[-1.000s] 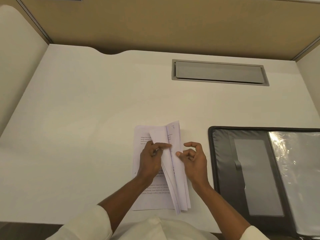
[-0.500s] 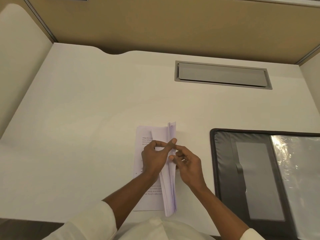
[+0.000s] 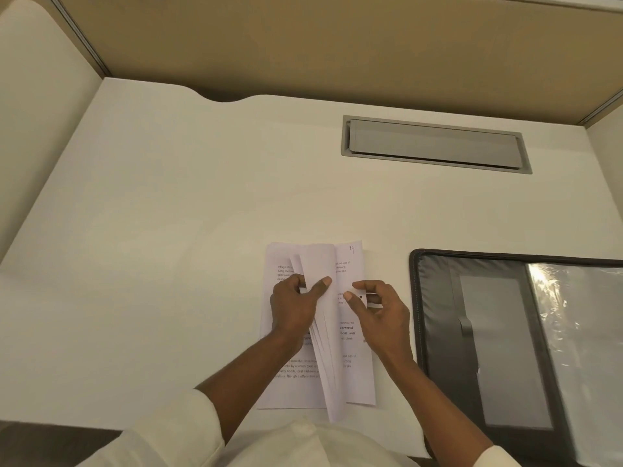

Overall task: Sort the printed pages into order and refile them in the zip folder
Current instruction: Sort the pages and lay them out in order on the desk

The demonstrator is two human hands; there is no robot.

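Left grip [image 3: 293,308] clamped round a raised, bowed sheaf of the printed pages [image 3: 318,365], thumb laid over the top, fingers curled behind. Lying flat on the white counter [image 3: 168,230] at its near edge, fanned open mid-pile. Next over, right grip [image 3: 381,311] curled, pinching the outer edge of the sheet marked 4 [image 3: 352,264], thumb down on the print. Far right, just beside the pages and not touching: zip folder [image 3: 488,332], open flat.
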